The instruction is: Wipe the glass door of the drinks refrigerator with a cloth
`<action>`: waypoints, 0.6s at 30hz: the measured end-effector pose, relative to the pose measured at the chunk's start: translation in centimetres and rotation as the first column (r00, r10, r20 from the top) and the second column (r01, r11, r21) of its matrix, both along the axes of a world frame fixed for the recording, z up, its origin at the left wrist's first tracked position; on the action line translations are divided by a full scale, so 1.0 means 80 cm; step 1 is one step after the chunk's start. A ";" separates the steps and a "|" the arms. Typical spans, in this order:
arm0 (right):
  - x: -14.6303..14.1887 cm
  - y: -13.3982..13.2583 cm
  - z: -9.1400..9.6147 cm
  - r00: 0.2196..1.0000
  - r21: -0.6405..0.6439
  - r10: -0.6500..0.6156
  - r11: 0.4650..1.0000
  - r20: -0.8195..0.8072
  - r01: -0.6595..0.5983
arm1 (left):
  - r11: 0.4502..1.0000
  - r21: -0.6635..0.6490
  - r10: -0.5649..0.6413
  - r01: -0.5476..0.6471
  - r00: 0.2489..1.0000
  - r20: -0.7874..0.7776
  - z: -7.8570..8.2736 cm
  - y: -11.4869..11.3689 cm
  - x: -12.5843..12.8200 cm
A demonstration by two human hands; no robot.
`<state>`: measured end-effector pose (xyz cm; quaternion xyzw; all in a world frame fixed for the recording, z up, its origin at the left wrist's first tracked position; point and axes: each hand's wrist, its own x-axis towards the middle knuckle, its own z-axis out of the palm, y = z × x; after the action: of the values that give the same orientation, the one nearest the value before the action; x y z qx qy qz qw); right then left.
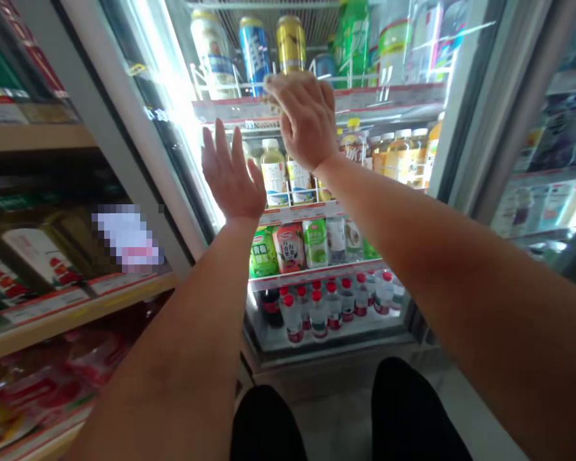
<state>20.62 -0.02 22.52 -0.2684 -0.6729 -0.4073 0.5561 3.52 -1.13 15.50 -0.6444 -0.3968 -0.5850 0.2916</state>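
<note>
My left hand (233,179) is open, its fingers spread and pointing up, in front of the left part of a drinks cooler's glass door (388,96). Higher and to the right, my right hand (308,118) is bent with its fingers curled together. A small, blurred, brownish patch shows at its fingertips; I cannot make out what it is. Behind the right hand are a gold can (291,43) and a blue can (254,51) on the top shelf. Pale-labelled bottles (273,173) stand on the shelf behind, between the two hands.
Lower shelves hold drink cartons (288,248) and red-capped water bottles (318,315). At left, a wooden-edged shelf (77,307) carries dark oil-like bottles (43,250). Another cooler (542,173) stands at right. My knees (267,422) are close below the cooler's base.
</note>
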 end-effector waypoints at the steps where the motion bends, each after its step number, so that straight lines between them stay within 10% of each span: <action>1: 0.000 0.002 0.000 0.995 0.013 0.002 1.000 -0.104 -0.001 | 1.000 0.007 0.000 0.000 1.000 -0.001 0.000 0.000 0.000; 4: 0.000 0.005 -0.006 0.984 0.025 0.005 1.000 -0.179 -0.001 | 1.000 0.018 0.017 -0.016 1.000 -0.011 -0.001 0.001 -0.001; 10: 0.001 -0.001 -0.026 0.931 -0.157 0.126 0.985 0.344 -0.075 | 0.994 0.072 0.081 -0.079 0.996 -0.024 -0.002 0.003 -0.003; 18: -0.003 0.021 -0.030 0.945 -0.007 0.134 0.990 -0.297 -0.143 | 0.999 0.049 -0.013 0.014 1.000 -0.006 -0.001 0.003 -0.003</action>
<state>20.37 1.65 20.13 -0.2862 -0.6051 -0.3129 0.6738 3.28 -0.91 15.41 -0.6415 -0.3773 -0.5947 0.3043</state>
